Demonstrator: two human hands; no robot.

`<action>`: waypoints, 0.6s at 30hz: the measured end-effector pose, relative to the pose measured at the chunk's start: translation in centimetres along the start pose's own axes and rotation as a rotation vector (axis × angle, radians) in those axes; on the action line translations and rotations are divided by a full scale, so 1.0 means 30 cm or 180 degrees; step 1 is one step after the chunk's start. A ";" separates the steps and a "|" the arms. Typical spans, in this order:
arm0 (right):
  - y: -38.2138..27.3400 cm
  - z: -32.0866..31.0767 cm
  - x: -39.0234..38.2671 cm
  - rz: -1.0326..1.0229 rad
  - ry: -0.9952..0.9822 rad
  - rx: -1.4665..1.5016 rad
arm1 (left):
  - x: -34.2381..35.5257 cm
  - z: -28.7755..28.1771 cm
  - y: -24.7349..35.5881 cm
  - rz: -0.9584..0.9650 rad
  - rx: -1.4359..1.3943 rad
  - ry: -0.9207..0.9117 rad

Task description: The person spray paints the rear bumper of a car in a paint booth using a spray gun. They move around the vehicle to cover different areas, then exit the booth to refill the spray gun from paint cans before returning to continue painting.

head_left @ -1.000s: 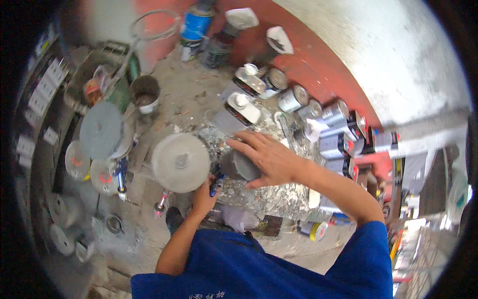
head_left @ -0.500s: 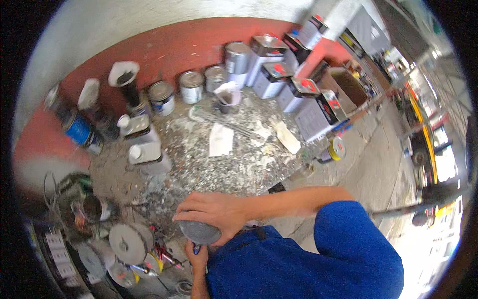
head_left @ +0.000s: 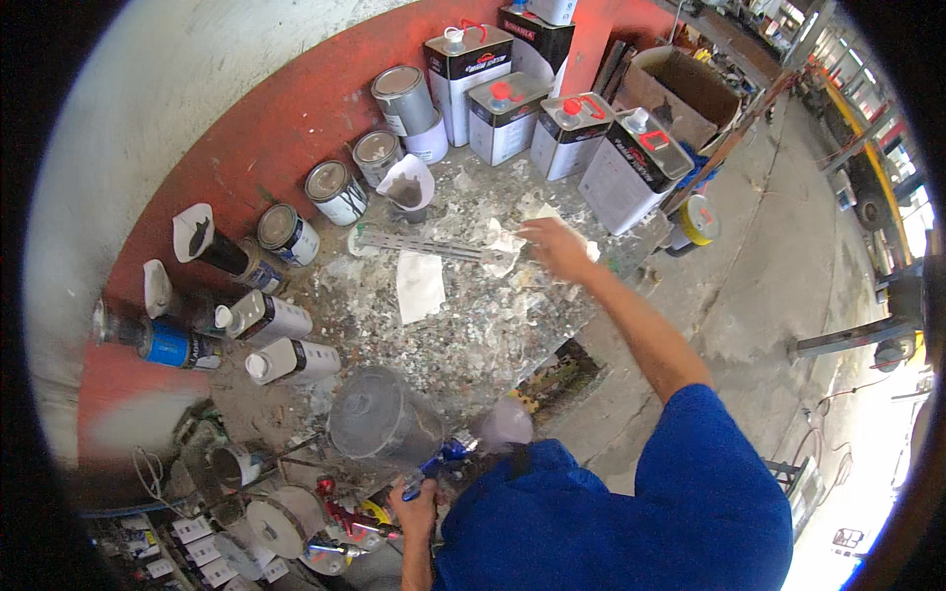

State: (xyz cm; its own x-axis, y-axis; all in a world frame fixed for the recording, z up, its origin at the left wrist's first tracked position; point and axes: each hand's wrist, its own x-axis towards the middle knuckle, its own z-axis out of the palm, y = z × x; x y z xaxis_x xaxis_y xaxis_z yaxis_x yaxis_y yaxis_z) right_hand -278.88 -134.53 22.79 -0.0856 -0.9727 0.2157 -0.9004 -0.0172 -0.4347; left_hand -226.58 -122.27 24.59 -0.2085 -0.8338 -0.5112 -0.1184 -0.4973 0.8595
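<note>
My left hand [head_left: 416,507] is closed around the handle of a blue spray gun [head_left: 448,455] at the lower middle. A large grey translucent cup [head_left: 384,424] tops the gun, its lid facing up. My right hand [head_left: 559,249] reaches over the workbench, fingers stretched leftward, above a pale crumpled rag that it partly covers. Beside its fingertips lies crumpled white paper [head_left: 503,246]. Thin grey strips [head_left: 424,243] and a flat white sheet [head_left: 421,286] rest further left. A blurred pale mauve round thing [head_left: 505,422] is near the gun, its kind unclear.
The paint-splattered bench [head_left: 463,335] holds several paint cans [head_left: 335,192] and rectangular metal canisters [head_left: 631,172] along the red wall. A mixing cup [head_left: 407,187] stands among them. Other spray guns [head_left: 345,517] hang at lower left. A cardboard box [head_left: 680,89] sits at the back right.
My right hand has left the cup's top and moved up and right over the bench. My left hand still holds the spray gun, now more fully visible. The view has shifted.
</note>
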 end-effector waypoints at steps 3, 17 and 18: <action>0.248 0.008 -0.113 0.0128 -0.0168 -0.1054 | 0.003 0.007 0.083 0.0031 -0.0011 -0.0276; -0.783 -0.037 -0.136 0.0129 -0.0003 0.3696 | 0.104 0.275 0.303 -0.0161 0.0197 0.0044; -0.917 -0.041 -0.130 0.0055 0.0313 0.2906 | 0.090 0.279 0.277 -0.0007 0.0212 0.0053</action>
State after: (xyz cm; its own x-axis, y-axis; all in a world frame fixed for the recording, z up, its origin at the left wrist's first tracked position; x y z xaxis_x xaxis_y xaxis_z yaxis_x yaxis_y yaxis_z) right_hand -254.29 -129.97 34.99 -0.1694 -0.9512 0.2581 -0.2157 -0.2197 -0.9514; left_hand -236.26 -126.64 30.40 -0.1920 -0.8368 -0.5127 -0.1834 -0.4826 0.8564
